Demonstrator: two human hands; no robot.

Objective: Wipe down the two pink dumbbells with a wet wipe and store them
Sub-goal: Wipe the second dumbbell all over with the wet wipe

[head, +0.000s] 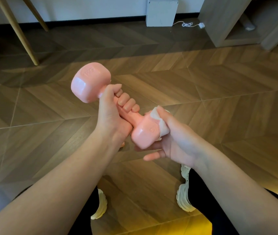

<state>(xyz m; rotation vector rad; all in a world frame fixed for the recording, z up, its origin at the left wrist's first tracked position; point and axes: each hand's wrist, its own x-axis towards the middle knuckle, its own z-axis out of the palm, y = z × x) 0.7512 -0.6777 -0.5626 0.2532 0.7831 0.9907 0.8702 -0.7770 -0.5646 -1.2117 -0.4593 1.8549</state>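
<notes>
Left hand (112,112) gripping pink dumbbell (90,82) handle, right hand (173,141) pinching wet wipe (158,122) onto its near head, above wooden floor (202,92)

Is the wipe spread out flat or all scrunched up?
Scrunched up. The wet wipe is bunched between the right hand and the pink dumbbell.

You have one pink dumbbell (90,82) held off the floor, glossy, with blocky rounded heads and a slim handle. It tilts on a diagonal, far head high to the left and near head low to the right, with your left grip (116,107) wrapped round the handle. The white wet wipe (163,129), crumpled, is pressed against the near head's right side under your right grip (173,141).
</notes>
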